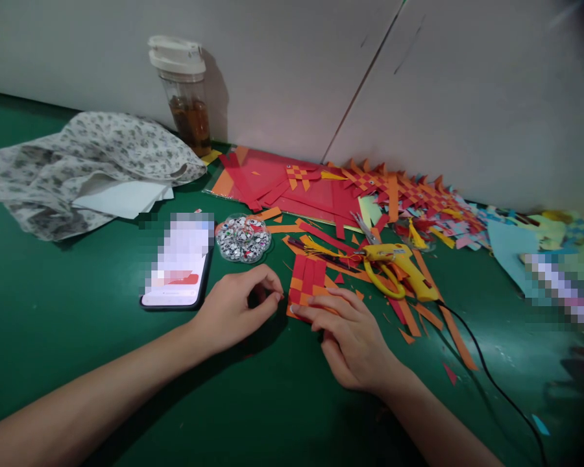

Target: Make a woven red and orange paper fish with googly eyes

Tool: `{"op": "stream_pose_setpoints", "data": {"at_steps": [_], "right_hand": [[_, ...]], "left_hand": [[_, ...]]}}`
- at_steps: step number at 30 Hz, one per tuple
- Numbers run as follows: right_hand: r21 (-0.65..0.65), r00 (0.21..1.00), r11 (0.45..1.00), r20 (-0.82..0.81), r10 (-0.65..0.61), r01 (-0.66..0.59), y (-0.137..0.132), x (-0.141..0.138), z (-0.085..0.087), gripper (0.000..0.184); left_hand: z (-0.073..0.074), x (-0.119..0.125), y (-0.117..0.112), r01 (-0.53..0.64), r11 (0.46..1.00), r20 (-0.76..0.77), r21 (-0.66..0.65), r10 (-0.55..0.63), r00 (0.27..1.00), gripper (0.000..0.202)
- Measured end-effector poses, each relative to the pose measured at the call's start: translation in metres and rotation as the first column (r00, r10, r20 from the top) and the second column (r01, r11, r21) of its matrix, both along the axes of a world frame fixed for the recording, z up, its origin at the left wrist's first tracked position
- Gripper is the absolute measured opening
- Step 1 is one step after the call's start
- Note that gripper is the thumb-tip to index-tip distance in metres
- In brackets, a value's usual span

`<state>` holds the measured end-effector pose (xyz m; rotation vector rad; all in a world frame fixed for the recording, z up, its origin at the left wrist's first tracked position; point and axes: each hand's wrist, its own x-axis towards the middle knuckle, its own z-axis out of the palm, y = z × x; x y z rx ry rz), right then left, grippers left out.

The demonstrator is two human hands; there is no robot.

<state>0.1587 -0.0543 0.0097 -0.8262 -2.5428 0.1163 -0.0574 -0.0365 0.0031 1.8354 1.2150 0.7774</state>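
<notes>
My left hand [238, 301] hovers just left of a woven red and orange paper piece [307, 279], thumb and index finger pinched together. Whatever may be between those fingertips is too small to make out. My right hand [353, 331] rests on the lower part of this paper piece with its fingers stretched out and lying on it. Near the right index fingertip, a small round white googly eye [292, 309] sits at the piece's lower left corner. Behind my left hand stands a clear flower-shaped case [243, 239] of googly eyes.
A lit phone [178, 263] lies at left, near a patterned cloth [87, 165] and a lidded drink cup [182, 97]. A yellow glue gun [401, 269] with a black cord [486, 373] lies at right among paper strips. Woven paper fish [409, 191] line the wall.
</notes>
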Motion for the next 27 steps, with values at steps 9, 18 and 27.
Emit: {"op": "stream_pose_setpoints", "data": {"at_steps": [9, 18, 27], "right_hand": [[-0.011, 1.000, 1.000, -0.002, 0.013, -0.013, 0.0004, 0.0001, -0.0015, 0.036], [-0.082, 0.990, 0.996, -0.138, -0.036, 0.025, 0.0009, 0.0033, -0.0040, 0.038], [-0.122, 0.989, 0.992, -0.142, -0.049, 0.031, -0.0006, 0.0067, -0.0065, 0.038]], "left_hand": [[-0.0026, -0.0001, 0.0004, -0.004, 1.000, -0.003, 0.015, 0.004, 1.000, 0.005], [-0.0031, -0.0001, 0.0004, 0.006, 0.999, -0.001, 0.050, -0.006, 1.000, 0.005], [-0.0032, -0.0029, -0.0021, 0.235, 0.911, -0.234, 0.338, -0.160, 0.959, 0.012]]}}
